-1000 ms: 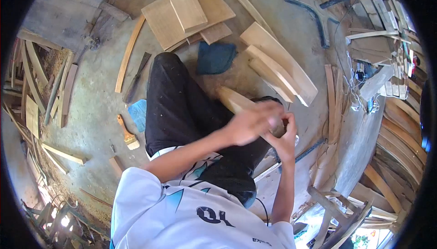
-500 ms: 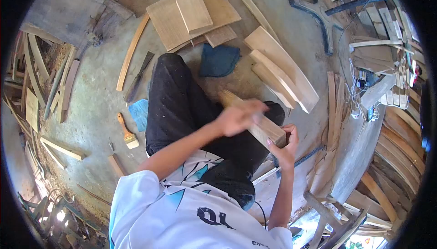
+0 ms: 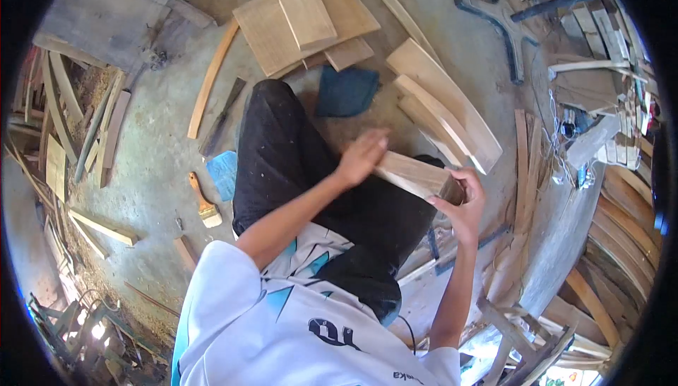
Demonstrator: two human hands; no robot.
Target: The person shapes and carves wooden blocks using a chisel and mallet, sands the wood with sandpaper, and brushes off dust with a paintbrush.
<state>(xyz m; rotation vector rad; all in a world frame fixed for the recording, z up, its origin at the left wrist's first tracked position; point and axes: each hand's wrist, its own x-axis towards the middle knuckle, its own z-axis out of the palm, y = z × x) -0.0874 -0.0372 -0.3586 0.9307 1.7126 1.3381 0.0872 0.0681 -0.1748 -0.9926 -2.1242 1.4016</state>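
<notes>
A thick wooden block (image 3: 413, 176) lies slantwise over my bent leg in dark trousers. My right hand (image 3: 462, 201) grips its near right end, thumb on one side and fingers on the other. At its other end is my left hand (image 3: 364, 158), slightly blurred, fingers together and bent over the wood; what is under them is hidden. Beyond my legs a dark blue cloth (image 3: 346, 91) is on the floor.
Flat boards (image 3: 307, 22) are stacked ahead, curved wooden pieces (image 3: 445, 103) to their right. On the left are a brush (image 3: 204, 202), a light blue cloth (image 3: 223, 174) and a chisel-like tool (image 3: 223, 117). A metal stand base (image 3: 505, 26) lies far right.
My left hand has slid along the block, away from my right hand, towards the far end, uncovering more wood. My right hand keeps its hold. The view has shifted slightly.
</notes>
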